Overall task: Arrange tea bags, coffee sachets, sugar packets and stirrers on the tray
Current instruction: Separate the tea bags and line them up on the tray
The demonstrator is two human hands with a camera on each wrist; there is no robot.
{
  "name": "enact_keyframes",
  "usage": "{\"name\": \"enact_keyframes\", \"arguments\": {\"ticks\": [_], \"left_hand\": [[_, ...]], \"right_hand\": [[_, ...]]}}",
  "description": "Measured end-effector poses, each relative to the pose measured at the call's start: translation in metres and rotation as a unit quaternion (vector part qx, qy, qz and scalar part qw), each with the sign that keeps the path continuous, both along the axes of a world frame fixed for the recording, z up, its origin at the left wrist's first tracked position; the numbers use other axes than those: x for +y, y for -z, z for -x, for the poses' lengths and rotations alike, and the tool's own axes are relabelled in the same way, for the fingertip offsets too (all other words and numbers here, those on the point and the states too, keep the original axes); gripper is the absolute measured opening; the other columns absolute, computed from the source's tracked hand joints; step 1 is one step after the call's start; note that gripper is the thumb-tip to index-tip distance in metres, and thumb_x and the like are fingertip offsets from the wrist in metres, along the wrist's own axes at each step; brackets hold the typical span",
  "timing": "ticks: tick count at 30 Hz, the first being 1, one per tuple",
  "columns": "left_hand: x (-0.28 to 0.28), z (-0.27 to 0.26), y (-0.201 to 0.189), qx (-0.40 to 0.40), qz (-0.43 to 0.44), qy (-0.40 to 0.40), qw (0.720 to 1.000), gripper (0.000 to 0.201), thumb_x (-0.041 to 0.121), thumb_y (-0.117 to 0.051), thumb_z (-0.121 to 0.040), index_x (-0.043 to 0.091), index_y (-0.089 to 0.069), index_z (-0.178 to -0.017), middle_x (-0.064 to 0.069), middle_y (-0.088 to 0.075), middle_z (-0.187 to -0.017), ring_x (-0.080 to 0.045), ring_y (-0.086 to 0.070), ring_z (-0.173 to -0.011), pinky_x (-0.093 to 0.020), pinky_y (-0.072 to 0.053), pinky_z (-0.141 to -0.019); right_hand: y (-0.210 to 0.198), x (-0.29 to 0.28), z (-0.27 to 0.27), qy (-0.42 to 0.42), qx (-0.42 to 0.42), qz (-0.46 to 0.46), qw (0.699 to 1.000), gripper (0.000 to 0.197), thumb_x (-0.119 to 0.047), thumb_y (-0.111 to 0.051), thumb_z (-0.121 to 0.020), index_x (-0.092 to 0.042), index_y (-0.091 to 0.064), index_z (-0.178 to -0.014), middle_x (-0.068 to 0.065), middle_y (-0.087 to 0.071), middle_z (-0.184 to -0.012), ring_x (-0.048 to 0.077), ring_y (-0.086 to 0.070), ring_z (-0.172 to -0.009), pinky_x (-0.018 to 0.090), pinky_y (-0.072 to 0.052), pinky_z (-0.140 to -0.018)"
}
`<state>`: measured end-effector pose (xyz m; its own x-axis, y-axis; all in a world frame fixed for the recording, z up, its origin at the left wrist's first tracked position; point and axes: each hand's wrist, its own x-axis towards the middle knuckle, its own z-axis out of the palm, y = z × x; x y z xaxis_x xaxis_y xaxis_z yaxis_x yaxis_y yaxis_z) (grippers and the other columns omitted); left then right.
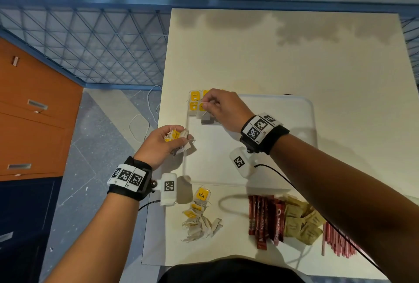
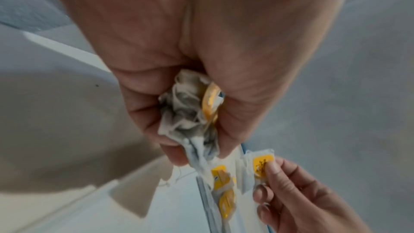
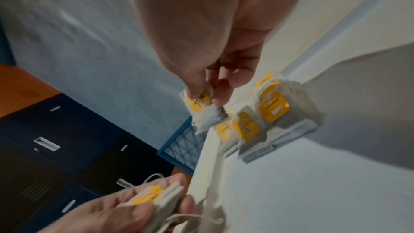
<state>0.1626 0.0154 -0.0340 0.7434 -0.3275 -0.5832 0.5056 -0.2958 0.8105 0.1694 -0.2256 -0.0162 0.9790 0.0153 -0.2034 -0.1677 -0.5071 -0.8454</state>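
A white tray (image 1: pixel 260 142) lies on the cream table. Tea bags with yellow tags (image 1: pixel 195 101) lie in rows at its far left corner. My right hand (image 1: pixel 212 103) hovers over them and pinches one tea bag (image 3: pixel 202 106) by its tag between thumb and fingers. My left hand (image 1: pixel 169 138), at the tray's left edge, grips a bunch of tea bags (image 2: pixel 190 112). A loose pile of tea bags (image 1: pixel 199 217), red coffee sachets (image 1: pixel 267 219), brown sugar packets (image 1: pixel 301 221) and red stirrers (image 1: pixel 337 242) lie on the table near me.
The table's left edge (image 1: pixel 158 146) drops to a grey floor with white cords (image 1: pixel 145 114). An orange and dark cabinet (image 1: pixel 34 112) stands at the left, a blue wire fence (image 1: pixel 90 44) behind. Black cables run from both wrist cameras.
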Motion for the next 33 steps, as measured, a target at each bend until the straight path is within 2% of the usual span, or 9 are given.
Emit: {"name": "enact_keyframes", "arguments": {"ticks": [3, 8, 12, 16, 20, 23, 27, 29, 33], "left_hand": [[0.009, 0.0, 0.0, 0.023, 0.013, -0.047, 0.999, 0.033, 0.002, -0.071, -0.09, 0.003, -0.063, -0.122, -0.012, -0.077, -0.105, -0.014, -0.074, -0.088, -0.017, -0.054, -0.065], [0.021, -0.003, 0.006, 0.029, 0.001, -0.067, 0.997, 0.022, 0.012, -0.076, -0.087, 0.008, -0.073, -0.109, -0.011, -0.078, -0.104, -0.023, -0.073, -0.09, -0.028, -0.057, -0.076], [0.021, -0.002, 0.006, 0.033, -0.002, -0.087, 0.996, 0.013, 0.014, -0.073, -0.09, 0.01, -0.075, -0.103, -0.01, -0.077, -0.095, -0.014, -0.068, -0.071, -0.019, -0.05, -0.057], [0.017, -0.002, 0.005, 0.072, 0.038, -0.113, 0.99, 0.024, 0.002, -0.063, -0.093, 0.005, -0.071, -0.116, -0.016, -0.076, -0.096, -0.024, -0.07, -0.073, -0.027, -0.054, -0.061], [0.009, 0.002, 0.001, 0.096, 0.093, -0.119, 0.984, 0.026, -0.006, -0.056, -0.093, 0.005, -0.07, -0.112, -0.013, -0.076, -0.087, -0.024, -0.072, -0.069, -0.026, -0.056, -0.057], [0.007, 0.003, 0.003, 0.084, 0.094, -0.12, 0.985, 0.028, -0.005, -0.064, -0.09, 0.013, -0.072, -0.111, -0.01, -0.077, -0.093, -0.021, -0.072, -0.076, -0.025, -0.057, -0.064], [0.0, 0.003, 0.001, 0.065, 0.102, -0.119, 0.986, 0.029, -0.007, -0.07, -0.084, 0.009, -0.068, -0.109, -0.01, -0.076, -0.089, -0.019, -0.072, -0.072, -0.025, -0.058, -0.063], [-0.003, 0.002, -0.001, 0.059, 0.1, -0.105, 0.988, 0.031, 0.002, -0.078, -0.077, 0.008, -0.068, -0.106, -0.012, -0.076, -0.091, -0.022, -0.071, -0.074, -0.028, -0.058, -0.066], [-0.007, 0.001, 0.001, 0.049, 0.064, -0.08, 0.994, 0.036, 0.021, -0.096, -0.06, 0.019, -0.075, -0.09, -0.016, -0.073, -0.093, -0.026, -0.064, -0.079, -0.035, -0.049, -0.076]], "right_hand": [[0.006, 0.0, -0.007, -0.007, 0.017, 0.033, 0.999, 0.004, -0.023, -0.064, -0.096, -0.021, -0.068, -0.096, -0.003, -0.068, -0.084, 0.018, -0.064, -0.08, 0.038, -0.055, -0.077], [0.012, 0.019, -0.01, -0.073, 0.047, 0.016, 0.996, 0.005, -0.023, -0.067, -0.094, -0.024, -0.065, -0.089, -0.01, -0.061, -0.072, 0.014, -0.062, -0.071, 0.035, -0.053, -0.071], [0.021, 0.033, -0.016, -0.086, 0.048, 0.089, 0.991, 0.005, -0.027, -0.065, -0.095, -0.026, -0.066, -0.091, -0.012, -0.063, -0.08, 0.016, -0.064, -0.083, 0.036, -0.053, -0.075], [0.024, 0.037, -0.022, -0.084, 0.037, 0.163, 0.982, 0.01, -0.024, -0.062, -0.095, -0.021, -0.071, -0.092, -0.005, -0.068, -0.095, 0.022, -0.065, -0.092, 0.035, -0.052, -0.074], [0.023, 0.036, -0.025, -0.075, 0.028, 0.191, 0.978, 0.007, -0.027, -0.063, -0.095, -0.022, -0.068, -0.098, -0.001, -0.058, -0.108, 0.025, -0.062, -0.092, 0.037, -0.05, -0.079], [0.019, 0.035, -0.023, -0.057, 0.016, 0.161, 0.985, 0.015, -0.031, -0.064, -0.096, -0.021, -0.067, -0.107, 0.0, -0.056, -0.107, 0.024, -0.061, -0.093, 0.039, -0.049, -0.08], [0.006, 0.034, -0.01, -0.06, 0.028, 0.053, 0.996, 0.033, -0.041, -0.063, -0.098, -0.014, -0.071, -0.08, -0.003, -0.063, -0.074, 0.011, -0.058, -0.071, 0.032, -0.046, -0.07], [0.003, 0.033, 0.0, -0.078, 0.059, 0.013, 0.995, 0.041, -0.043, -0.064, -0.097, -0.01, -0.07, -0.073, 0.001, -0.061, -0.064, 0.008, -0.053, -0.061, 0.03, -0.045, -0.064], [0.006, 0.025, 0.019, -0.091, 0.103, -0.048, 0.989, 0.017, -0.028, -0.073, -0.093, -0.014, -0.076, -0.083, -0.014, -0.061, -0.063, -0.002, -0.054, -0.058, 0.019, -0.043, -0.061]]}}
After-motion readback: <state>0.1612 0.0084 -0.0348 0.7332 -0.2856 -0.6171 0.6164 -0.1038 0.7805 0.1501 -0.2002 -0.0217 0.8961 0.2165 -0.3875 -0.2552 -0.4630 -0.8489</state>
